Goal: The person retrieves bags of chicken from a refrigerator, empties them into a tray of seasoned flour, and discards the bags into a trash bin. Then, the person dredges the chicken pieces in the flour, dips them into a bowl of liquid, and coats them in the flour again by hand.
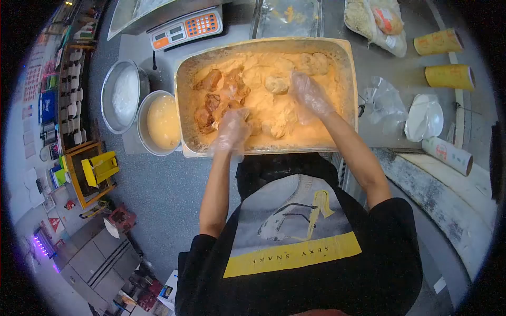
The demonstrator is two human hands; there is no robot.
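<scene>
A large metal tray holds orange-tinted flour. Several wet, reddish-brown pieces of marinated meat lie in its left part. Thin clear plastic gloves cover both hands. My left hand is at the front left of the tray, fingers curled down beside the wet meat; what lies under them is hidden. Towards the right, my right hand rests on the flour with fingers stretched out, just right of a flour-coated piece. More coated lumps sit at the back right and front middle.
Left of the tray stand a bowl of pale yellow liquid and a bowl of white powder. Behind are a scale and a clear container. At right lie a bagged food pack, film rolls and crumpled plastic.
</scene>
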